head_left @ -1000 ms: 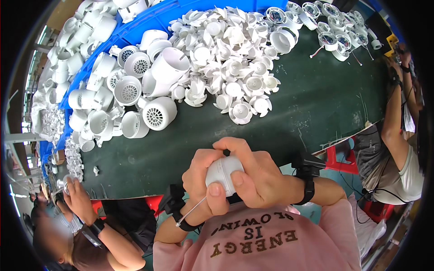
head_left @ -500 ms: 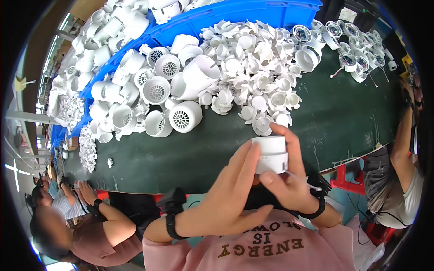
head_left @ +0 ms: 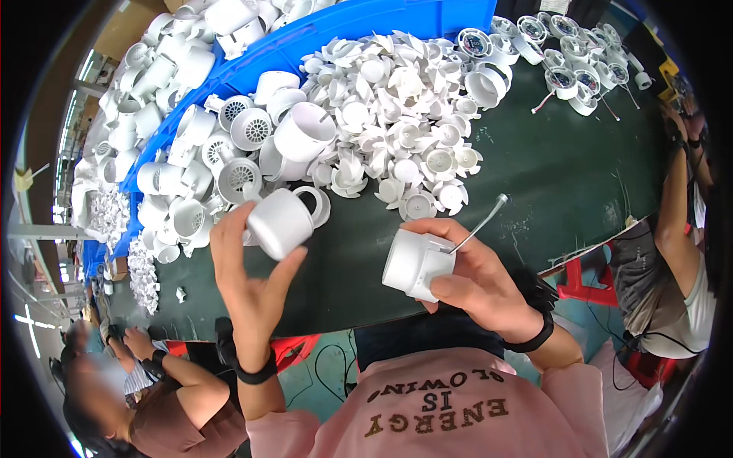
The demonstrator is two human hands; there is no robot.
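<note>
My left hand [head_left: 248,275] grips a white cylindrical plastic housing [head_left: 281,221] at the near edge of a heap of the same housings. Over the table's front edge, my right hand [head_left: 466,271] holds a second white housing [head_left: 416,263] with a thin grey wire [head_left: 479,223] sticking up out of it to the right. The two hands are about a hand's width apart above the dark green table [head_left: 565,168]. Just beyond them lies a pile of small white fan impellers [head_left: 397,114].
A blue bin [head_left: 366,23] full of white parts runs along the far side. Wired fan units [head_left: 565,76] lie at the far right. One person's arm [head_left: 672,206] reaches in at the right; another person [head_left: 153,389] sits at the lower left.
Both hands held one housing together near my chest. Now they have parted: the left hand has reached out to the heap and holds another housing, the right keeps the wired one.
</note>
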